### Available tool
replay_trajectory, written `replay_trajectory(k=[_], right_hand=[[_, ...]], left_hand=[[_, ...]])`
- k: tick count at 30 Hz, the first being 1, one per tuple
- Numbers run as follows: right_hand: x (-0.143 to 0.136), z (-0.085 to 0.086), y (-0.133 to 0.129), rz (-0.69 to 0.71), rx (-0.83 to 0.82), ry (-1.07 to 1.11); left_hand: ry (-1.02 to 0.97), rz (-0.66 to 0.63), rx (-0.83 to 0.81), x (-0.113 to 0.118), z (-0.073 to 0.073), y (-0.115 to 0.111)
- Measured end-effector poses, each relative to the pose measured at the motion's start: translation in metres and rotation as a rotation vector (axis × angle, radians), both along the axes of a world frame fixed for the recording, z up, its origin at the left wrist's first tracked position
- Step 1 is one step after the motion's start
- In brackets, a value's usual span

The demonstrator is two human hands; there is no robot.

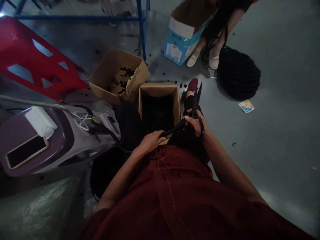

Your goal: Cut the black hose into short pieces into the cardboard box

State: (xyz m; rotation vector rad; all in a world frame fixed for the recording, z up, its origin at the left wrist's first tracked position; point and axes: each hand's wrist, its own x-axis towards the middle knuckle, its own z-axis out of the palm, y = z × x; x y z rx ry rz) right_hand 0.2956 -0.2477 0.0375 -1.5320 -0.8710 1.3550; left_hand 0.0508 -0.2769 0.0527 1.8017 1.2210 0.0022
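My left hand (pixel 151 142) is closed around a black tube (pixel 175 129) just below the near edge of an open cardboard box (pixel 159 87). Dark pieces fill much of that box. My right hand (pixel 197 124) holds black-handled scissors (pixel 197 96), whose blades point away from me and stand slightly apart. The far end of the tube reaches the fingers of my right hand. From my left hand the tube appears to run left, past my leg, toward a purple-topped stool.
Phone (pixel 27 151) and white device (pixel 41 121) lie on the purple stool (pixel 62 128). Another carton (pixel 102 78) holds scattered black pieces. A red stool (pixel 37 56) stands left. Beyond are a blue-white box (pixel 176 46), a person's feet (pixel 214 61) and a black coil (pixel 238 73).
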Motion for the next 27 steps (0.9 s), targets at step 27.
replay_trajectory(k=[27], right_hand=[[-0.043,-0.046,0.004,0.082,-0.114,0.201]], left_hand=[[0.035,0.147,0.015,0.03,-0.037,0.024]])
